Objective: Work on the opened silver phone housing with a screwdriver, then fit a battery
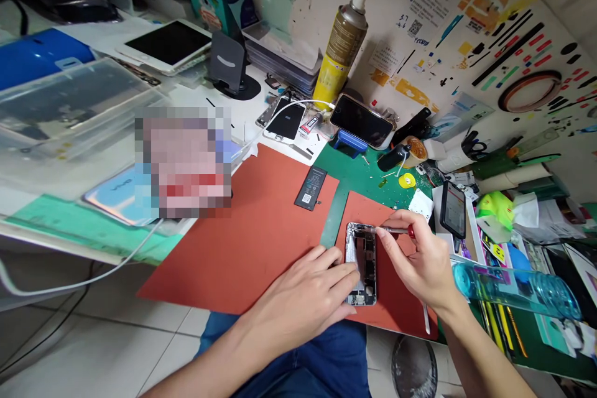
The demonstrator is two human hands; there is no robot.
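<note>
An opened phone chassis [363,261] lies face-up on a red mat [261,242] near the desk's front edge, its inner parts exposed. My left hand [303,298] rests on its left side, fingers laid flat and pressing it down. My right hand [420,261] is closed in a pinch on a thin screwdriver [394,231] with a red handle. The tool's tip touches the chassis's upper right corner. A loose black phone battery [311,188] lies on the red mat, up and to the left of the chassis.
A green cutting mat [368,174] lies behind, with a phone on a blue stand [361,121], a spray can [342,50] and small clutter. A clear blue bottle [517,289] lies at right. A tablet [168,43], plastic bins and a white cable [93,273] sit left.
</note>
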